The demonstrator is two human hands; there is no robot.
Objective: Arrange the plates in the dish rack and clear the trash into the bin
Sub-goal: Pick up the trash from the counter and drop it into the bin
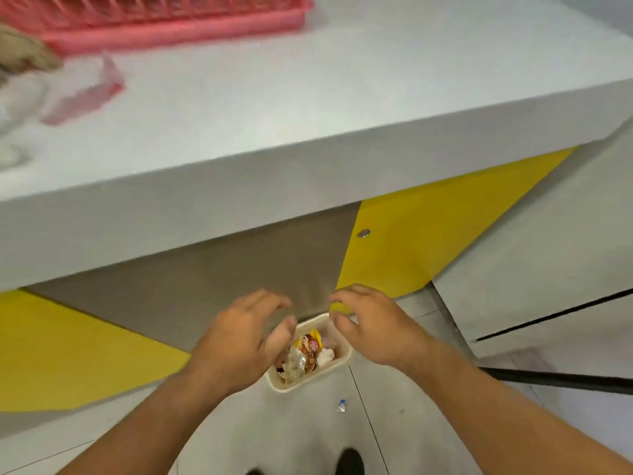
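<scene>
**Both hands over the bin, nothing held**

I'm looking down past the tabletop [308,97] edge to the floor [291,433]. My left hand [239,341] and right hand [370,323] hang side by side above the bin [344,356], w/ a small gap between them. Both are spread loose, fingers bent a bit and thumbs turned in toward each other, and neither grips anything. In this view the left hand covers the bin's left rim, and the right hand's fingers sit over its far right corner.

The bin is a small pale rectangular tub on the floor, right at the foot of the grey and yellow panel [428,234] under the tabletop. It holds trash [308,353]: crumpled white bits, a shiny wrapper, and a red and yellow packet. One small scrap [340,406] lies on the floor just outside the bin, on my side. My shoe [349,462] shows at the bottom edge.

Up on the tabletop, the pink dish rack [164,25] sits at the far left, cut off by the frame top. Near it, twd the left edge, lies a clear and red wrapper [85,94] (too blurred to say more). The pale and brownish shapes at the far left edge are too smeared to tell what they are.
</scene>
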